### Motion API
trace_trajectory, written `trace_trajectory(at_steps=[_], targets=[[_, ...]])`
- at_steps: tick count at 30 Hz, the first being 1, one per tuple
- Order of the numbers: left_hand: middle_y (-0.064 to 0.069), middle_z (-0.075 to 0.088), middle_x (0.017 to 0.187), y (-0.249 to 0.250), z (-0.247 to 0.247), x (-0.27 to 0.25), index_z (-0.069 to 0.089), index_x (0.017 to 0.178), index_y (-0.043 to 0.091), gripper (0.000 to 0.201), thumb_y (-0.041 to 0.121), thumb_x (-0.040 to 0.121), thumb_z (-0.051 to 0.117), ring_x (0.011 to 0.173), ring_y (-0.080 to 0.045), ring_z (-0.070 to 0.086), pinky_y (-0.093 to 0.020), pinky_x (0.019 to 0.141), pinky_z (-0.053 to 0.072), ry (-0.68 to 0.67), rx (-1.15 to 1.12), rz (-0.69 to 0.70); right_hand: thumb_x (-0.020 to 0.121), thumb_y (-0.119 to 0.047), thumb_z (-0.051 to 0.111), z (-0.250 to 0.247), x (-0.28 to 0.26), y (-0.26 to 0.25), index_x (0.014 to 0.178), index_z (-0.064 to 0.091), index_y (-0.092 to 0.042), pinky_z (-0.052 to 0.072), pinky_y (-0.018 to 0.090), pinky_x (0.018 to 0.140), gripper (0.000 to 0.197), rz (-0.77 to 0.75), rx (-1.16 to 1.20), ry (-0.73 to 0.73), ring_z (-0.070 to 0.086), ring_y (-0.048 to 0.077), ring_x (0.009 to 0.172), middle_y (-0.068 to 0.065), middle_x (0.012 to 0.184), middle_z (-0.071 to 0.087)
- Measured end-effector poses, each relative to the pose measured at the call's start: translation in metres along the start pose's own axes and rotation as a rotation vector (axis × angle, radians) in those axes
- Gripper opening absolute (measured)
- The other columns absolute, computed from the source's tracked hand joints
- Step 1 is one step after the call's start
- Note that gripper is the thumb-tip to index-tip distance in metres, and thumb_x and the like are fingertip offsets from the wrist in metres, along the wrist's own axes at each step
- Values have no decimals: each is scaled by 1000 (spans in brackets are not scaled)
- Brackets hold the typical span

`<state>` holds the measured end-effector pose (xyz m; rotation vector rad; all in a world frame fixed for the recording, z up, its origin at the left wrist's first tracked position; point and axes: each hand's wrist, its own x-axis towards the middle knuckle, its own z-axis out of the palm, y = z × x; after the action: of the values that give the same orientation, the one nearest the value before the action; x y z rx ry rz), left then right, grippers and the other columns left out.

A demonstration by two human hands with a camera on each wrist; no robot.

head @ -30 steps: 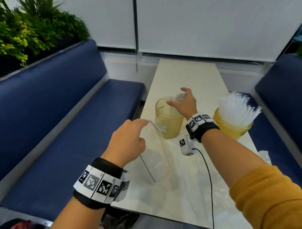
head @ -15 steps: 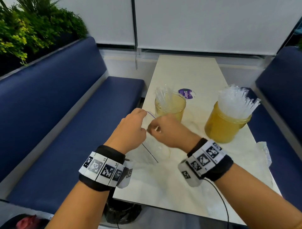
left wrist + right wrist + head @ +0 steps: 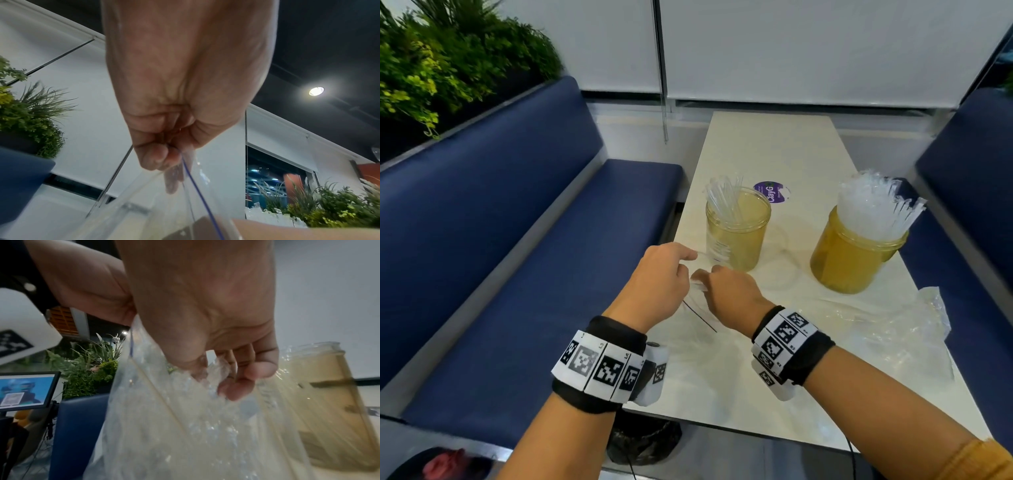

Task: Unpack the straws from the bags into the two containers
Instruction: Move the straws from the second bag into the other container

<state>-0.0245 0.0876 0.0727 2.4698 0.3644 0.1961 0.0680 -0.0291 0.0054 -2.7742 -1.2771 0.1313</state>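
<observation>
— Judging by the jars, how far are you?
— The left jar [image 3: 736, 229] holds few straws [image 3: 722, 197]; the right jar [image 3: 854, 255] is packed full. An empty bag [image 3: 900, 325] lies on the desk [image 3: 774, 144].
— And your hands?
— Your left hand [image 3: 659, 274] pinches the bag [image 3: 185, 426] rim; your right hand [image 3: 732, 293] has its fingers [image 3: 234, 388] curled inside, around straws, I think.

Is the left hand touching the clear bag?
Touching. The left wrist view shows the left hand pinching the clear bag at its blue-lined top edge.
</observation>
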Motion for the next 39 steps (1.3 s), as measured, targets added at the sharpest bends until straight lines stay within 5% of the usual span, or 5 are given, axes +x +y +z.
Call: trace_trajectory(at_steps=[6, 13, 21, 29, 39], targets=[[9, 55, 136, -2, 8, -4, 55, 137, 20, 53, 23, 87, 73, 124, -11, 55, -32, 105, 47, 21, 71, 79, 93, 0, 49, -18, 2, 9, 125, 62, -14, 51, 36, 74, 38, 64, 281, -22, 64, 30, 94, 12, 101, 65], [9, 47, 126, 5, 33, -2, 52, 136, 25, 78, 53, 71, 85, 112, -10, 50, -18, 79, 37, 169, 253, 78, 99, -9, 50, -88, -15, 8, 110, 68, -8, 48, 33, 72, 21, 49, 311, -6, 61, 25, 84, 10, 97, 66], [1, 48, 97, 17, 38, 8, 58, 104, 14, 8, 20, 98, 59, 76, -14, 45, -26, 62, 34, 364, 311, -1, 103, -34, 43, -109, -40, -2, 124, 58, -17, 54, 34, 81, 30, -51, 394, 125, 63, 17, 90, 4, 105, 67], [-4, 54, 95, 27, 30, 10, 53, 102, 10, 14, 13, 94, 64, 73, -18, 51, -20, 57, 28, 342, 61, 5, 96, -38, 62, -73, -17, -9, 83, 66, -17, 51, 35, 54, 25, -67, 614, 713, 57, 11, 58, -6, 66, 62], [6, 48, 116, 6, 17, 15, 60, 116, 20, 37, 25, 85, 80, 84, -18, 58, -32, 73, 51, 282, 123, -56, 92, -41, 62, -158, -1, 34, 74, 70, -9, 48, 37, 61, 38, -72, 413, 756, 57, 23, 55, 6, 60, 63]])
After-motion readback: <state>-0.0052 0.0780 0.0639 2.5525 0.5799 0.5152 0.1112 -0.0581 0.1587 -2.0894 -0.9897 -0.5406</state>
